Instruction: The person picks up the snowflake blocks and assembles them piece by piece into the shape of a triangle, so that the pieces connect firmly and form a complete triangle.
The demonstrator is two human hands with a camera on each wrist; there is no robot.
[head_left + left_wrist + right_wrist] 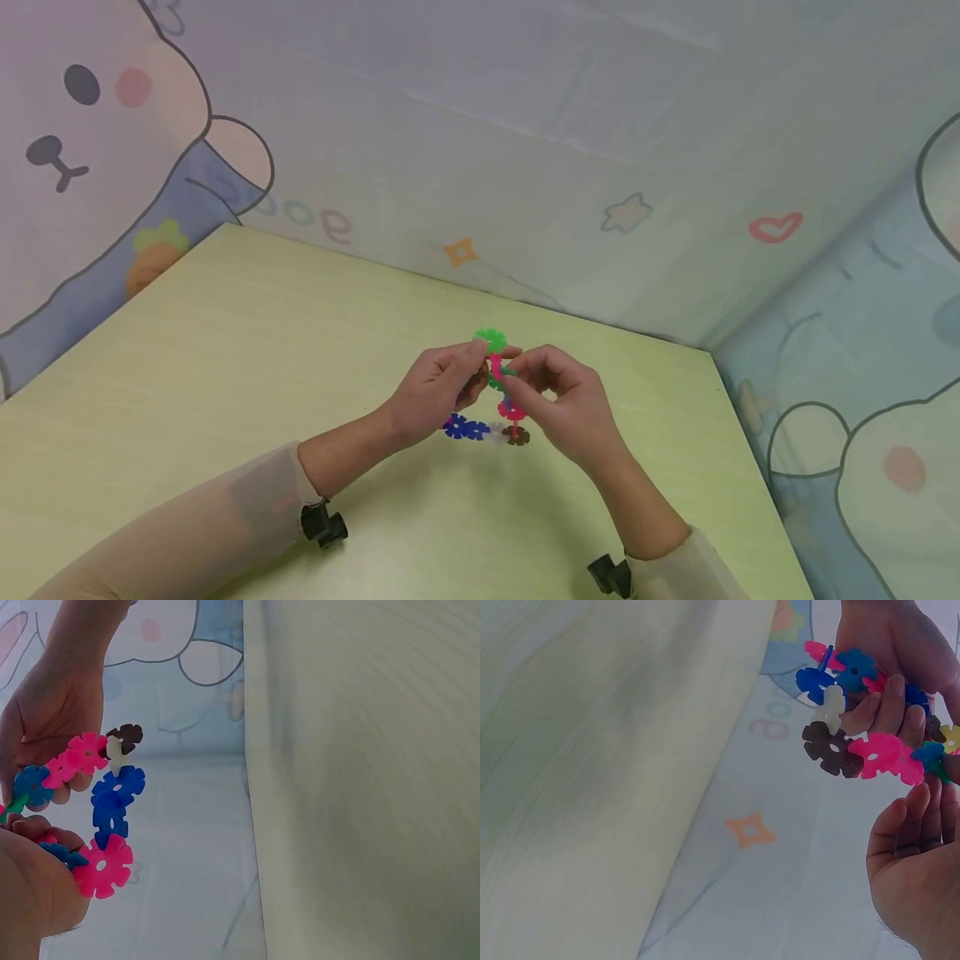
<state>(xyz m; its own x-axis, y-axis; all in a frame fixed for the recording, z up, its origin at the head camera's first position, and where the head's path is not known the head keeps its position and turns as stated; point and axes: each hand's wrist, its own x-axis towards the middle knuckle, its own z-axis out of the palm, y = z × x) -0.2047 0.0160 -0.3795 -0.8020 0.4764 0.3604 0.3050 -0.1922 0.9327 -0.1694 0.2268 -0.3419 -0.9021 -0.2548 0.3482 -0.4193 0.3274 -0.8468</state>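
Both hands hold a chain of interlocking snowflake discs up above the table. My left hand (427, 396) pinches it near a bright green disc (492, 340) at the top, its thumb on that disc. Thumb and fingertips of my right hand (577, 408) grip the chain just below, at a darker green disc (939, 771). From there it hangs in a loop through pink discs (86, 752), a brown disc (832, 748), a white disc (829, 709) and blue discs (465, 428). A larger-looking pink disc (103, 868) shows by the left hand. Fingers hide several joints.
A pale yellow-green table (225, 358) lies under the hands. Behind it and to the right rise cloth walls (525, 167) printed with cartoon bears, a star and a heart. Small black cameras (324, 523) sit on both wrists.
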